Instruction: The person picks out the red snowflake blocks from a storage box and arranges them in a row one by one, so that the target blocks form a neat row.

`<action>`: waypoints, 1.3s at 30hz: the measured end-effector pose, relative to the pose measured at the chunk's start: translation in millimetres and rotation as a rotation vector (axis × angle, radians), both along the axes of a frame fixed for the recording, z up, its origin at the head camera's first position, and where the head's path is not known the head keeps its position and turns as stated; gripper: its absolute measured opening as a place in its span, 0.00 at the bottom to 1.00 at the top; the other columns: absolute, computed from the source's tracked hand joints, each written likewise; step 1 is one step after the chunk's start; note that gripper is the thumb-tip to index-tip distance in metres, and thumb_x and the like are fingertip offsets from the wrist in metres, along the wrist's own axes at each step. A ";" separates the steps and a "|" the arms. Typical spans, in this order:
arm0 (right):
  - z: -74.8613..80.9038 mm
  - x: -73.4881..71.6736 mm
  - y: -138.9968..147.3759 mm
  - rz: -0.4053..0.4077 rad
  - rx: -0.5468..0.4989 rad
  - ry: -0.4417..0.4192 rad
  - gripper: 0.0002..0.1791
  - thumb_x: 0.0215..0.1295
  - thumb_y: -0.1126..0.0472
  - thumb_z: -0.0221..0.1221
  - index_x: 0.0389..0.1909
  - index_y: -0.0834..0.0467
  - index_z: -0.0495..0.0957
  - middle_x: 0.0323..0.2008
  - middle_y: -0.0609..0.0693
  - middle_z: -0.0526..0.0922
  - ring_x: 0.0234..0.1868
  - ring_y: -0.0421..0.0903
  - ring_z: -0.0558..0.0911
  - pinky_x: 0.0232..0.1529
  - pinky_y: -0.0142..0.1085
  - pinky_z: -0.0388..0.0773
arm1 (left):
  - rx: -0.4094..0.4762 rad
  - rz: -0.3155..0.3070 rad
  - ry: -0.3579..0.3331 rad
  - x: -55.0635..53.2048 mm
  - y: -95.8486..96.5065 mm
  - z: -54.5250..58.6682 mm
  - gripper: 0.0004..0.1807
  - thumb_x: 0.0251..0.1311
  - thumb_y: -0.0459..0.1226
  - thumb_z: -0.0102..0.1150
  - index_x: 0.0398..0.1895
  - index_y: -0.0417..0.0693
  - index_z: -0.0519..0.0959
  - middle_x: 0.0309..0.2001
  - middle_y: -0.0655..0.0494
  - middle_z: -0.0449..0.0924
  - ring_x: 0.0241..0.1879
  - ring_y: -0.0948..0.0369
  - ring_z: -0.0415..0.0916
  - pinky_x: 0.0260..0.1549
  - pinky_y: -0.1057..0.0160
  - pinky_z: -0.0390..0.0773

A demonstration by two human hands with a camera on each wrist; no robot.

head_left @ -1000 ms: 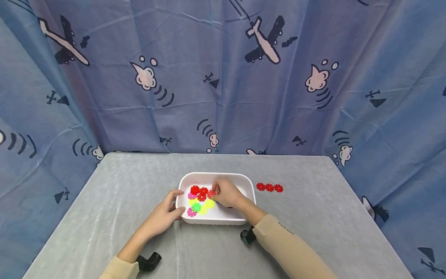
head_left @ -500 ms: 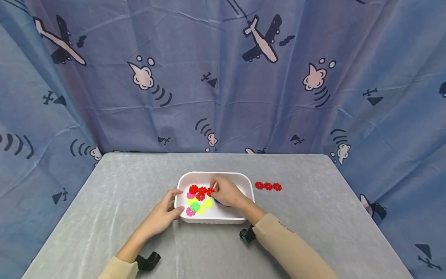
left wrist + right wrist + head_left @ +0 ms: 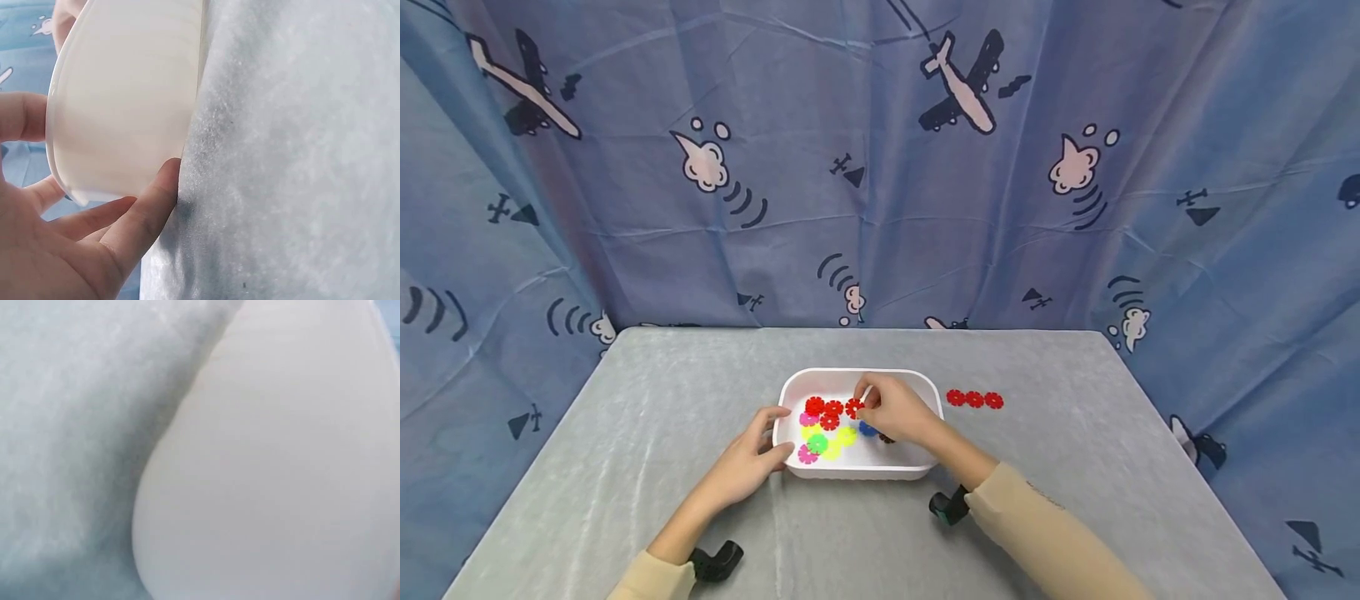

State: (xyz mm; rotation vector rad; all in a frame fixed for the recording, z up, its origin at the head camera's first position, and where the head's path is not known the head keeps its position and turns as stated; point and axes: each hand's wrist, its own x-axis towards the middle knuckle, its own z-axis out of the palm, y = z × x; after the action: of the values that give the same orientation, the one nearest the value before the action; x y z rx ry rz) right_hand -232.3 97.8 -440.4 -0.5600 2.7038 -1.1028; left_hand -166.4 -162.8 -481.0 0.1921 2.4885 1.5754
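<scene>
In the head view, a white plastic tray [image 3: 880,473] holds small flower-shaped discs in several colours. My left hand [image 3: 748,458] holds the tray's left end, with finger and thumb at its rim. The left wrist view shows fingers [image 3: 140,222] against the tray's outer wall [image 3: 125,106]. Over the tray's middle, my right hand [image 3: 898,408] pinches a red flower-shaped disc [image 3: 853,407] at its fingertips. Left of it lie other red discs [image 3: 830,422], beside yellow discs [image 3: 847,436], a green disc [image 3: 817,443] and pink discs [image 3: 807,454]. The right hand's fingers are outside the right wrist view.
A row of 3 red discs [image 3: 974,399] lies on the grey cloth-covered table [image 3: 1060,467], right of the tray. Under my right hand, a blue disc [image 3: 867,428] and a dark disc [image 3: 887,438] show partly. A blue patterned curtain [image 3: 805,275] hangs behind.
My right hand has lifted slightly and shifted right with the red disc, uncovering the blue and dark discs. The left hand stays at the tray's end.
</scene>
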 end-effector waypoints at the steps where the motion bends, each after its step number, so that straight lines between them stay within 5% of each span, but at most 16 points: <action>1: 1.8 1.6 2.0 0.001 -0.005 0.007 0.09 0.63 0.67 0.67 0.40 0.55 0.79 0.28 0.48 0.78 0.26 0.44 0.77 0.25 0.34 0.78 | 0.002 -0.004 0.002 -0.1 -0.2 -0.3 0.28 0.71 0.36 0.58 0.71 0.48 0.64 0.72 0.35 0.62 0.57 0.48 0.79 0.43 0.59 0.86; 12: 21.3 19.3 44.2 -0.054 -0.134 0.069 0.09 0.62 0.68 0.66 0.41 0.56 0.80 0.29 0.46 0.78 0.32 0.45 0.76 0.35 0.36 0.78 | 0.008 -0.022 0.006 -2.0 1.3 -0.5 0.27 0.71 0.36 0.59 0.71 0.48 0.65 0.71 0.36 0.64 0.54 0.51 0.80 0.42 0.60 0.86; 25: 28.2 20.4 111.3 -0.174 -0.264 0.199 0.10 0.63 0.71 0.65 0.46 0.63 0.80 0.32 0.52 0.82 0.33 0.48 0.79 0.36 0.31 0.79 | 0.005 -0.008 0.002 -1.0 -0.5 0.5 0.28 0.71 0.36 0.59 0.71 0.48 0.65 0.71 0.36 0.64 0.56 0.50 0.80 0.42 0.59 0.86; 39: 10.1 9.1 175.4 -0.235 -0.092 0.157 0.10 0.66 0.67 0.64 0.48 0.62 0.79 0.32 0.52 0.81 0.32 0.49 0.78 0.31 0.34 0.78 | 0.016 -0.005 0.013 -1.4 -0.6 -1.9 0.28 0.71 0.36 0.58 0.71 0.47 0.64 0.71 0.35 0.63 0.59 0.46 0.78 0.42 0.58 0.86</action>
State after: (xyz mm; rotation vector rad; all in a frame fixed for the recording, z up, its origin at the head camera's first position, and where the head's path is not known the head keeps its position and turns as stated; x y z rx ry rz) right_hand -223.2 273.2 -430.3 -0.3621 2.9262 -1.2961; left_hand -167.7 -163.4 -482.9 0.2110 2.4843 1.5972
